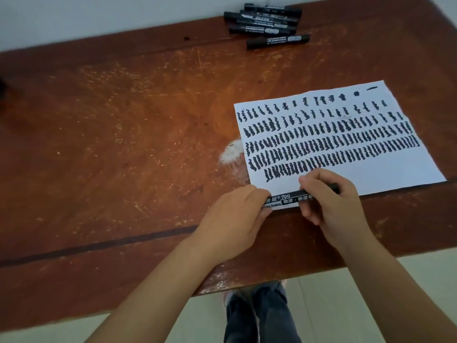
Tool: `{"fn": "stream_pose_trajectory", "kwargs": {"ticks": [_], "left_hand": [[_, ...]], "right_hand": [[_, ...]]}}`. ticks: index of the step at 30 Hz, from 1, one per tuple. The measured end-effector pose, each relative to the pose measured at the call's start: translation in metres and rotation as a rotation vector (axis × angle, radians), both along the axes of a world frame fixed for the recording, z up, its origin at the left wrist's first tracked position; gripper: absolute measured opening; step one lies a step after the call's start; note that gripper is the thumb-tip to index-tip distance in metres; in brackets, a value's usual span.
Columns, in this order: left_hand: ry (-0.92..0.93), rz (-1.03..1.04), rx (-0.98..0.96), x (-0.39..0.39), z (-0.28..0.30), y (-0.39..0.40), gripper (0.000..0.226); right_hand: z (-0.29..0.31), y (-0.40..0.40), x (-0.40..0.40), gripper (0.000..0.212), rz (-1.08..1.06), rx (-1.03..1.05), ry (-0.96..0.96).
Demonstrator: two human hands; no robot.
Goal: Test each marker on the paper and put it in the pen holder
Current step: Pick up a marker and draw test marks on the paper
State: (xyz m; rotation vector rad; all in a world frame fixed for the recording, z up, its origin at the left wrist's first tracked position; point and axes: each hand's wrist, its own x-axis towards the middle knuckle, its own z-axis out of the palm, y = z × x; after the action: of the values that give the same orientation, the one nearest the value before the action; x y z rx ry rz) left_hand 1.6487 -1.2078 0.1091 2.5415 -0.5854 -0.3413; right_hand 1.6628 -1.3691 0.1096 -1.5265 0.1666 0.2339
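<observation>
A black marker (286,198) with white lettering lies level over the near edge of the white paper (385,174). My left hand (235,219) grips its left end and my right hand (331,201) grips its right part. Rows of black test marks cover most of the sheet. A pile of several black markers (267,23) lies at the table's far edge. No pen holder shows clearly.
The worn red-brown wooden table (123,144) has a white scuffed patch (232,152) left of the paper. A dark blurred object (2,87) sits at the far left edge. Pale floor and my legs (257,315) are below the table's near edge.
</observation>
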Motion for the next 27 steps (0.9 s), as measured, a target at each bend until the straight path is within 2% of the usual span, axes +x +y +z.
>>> {"fn": "stream_pose_trajectory", "kwargs": {"ticks": [2, 6, 8, 11, 13, 17, 19, 21, 24, 27], "left_hand": [[0.023, -0.018, 0.024, 0.001, 0.001, 0.000, 0.026], [0.121, -0.025, -0.077, -0.002, 0.005, 0.000, 0.023], [0.137, -0.062, -0.122, -0.005, 0.006, -0.001, 0.027], [0.164, -0.120, -0.200, -0.004, 0.002, 0.008, 0.034], [0.220, -0.145, -0.247, -0.004, 0.001, 0.018, 0.035], [0.313, -0.147, -0.326, -0.001, -0.002, 0.026, 0.023], [0.339, -0.144, -0.413, 0.000, -0.003, 0.029, 0.020], [0.234, -0.095, -0.456, 0.001, 0.000, 0.029, 0.026], [0.018, 0.021, -0.401, 0.008, 0.008, 0.026, 0.035], [-0.112, 0.070, -0.255, 0.008, 0.009, 0.020, 0.045]], "right_hand": [[0.001, 0.000, 0.000, 0.022, 0.034, 0.011, 0.003], [0.004, -0.004, 0.001, 0.024, 0.101, 0.021, -0.022], [0.006, -0.006, 0.001, 0.020, 0.136, 0.016, -0.066], [0.005, -0.005, 0.001, 0.031, 0.210, 0.042, -0.126], [0.003, -0.002, 0.000, 0.030, 0.256, 0.046, -0.159], [0.005, 0.004, 0.008, 0.026, 0.296, 0.048, -0.197], [0.014, 0.004, 0.013, 0.028, 0.385, -0.014, -0.264], [0.024, 0.005, 0.018, 0.030, 0.431, -0.030, -0.312], [0.028, 0.004, 0.026, 0.027, 0.360, 0.043, -0.306], [0.016, 0.004, 0.026, 0.016, 0.281, 0.222, -0.157]]}}
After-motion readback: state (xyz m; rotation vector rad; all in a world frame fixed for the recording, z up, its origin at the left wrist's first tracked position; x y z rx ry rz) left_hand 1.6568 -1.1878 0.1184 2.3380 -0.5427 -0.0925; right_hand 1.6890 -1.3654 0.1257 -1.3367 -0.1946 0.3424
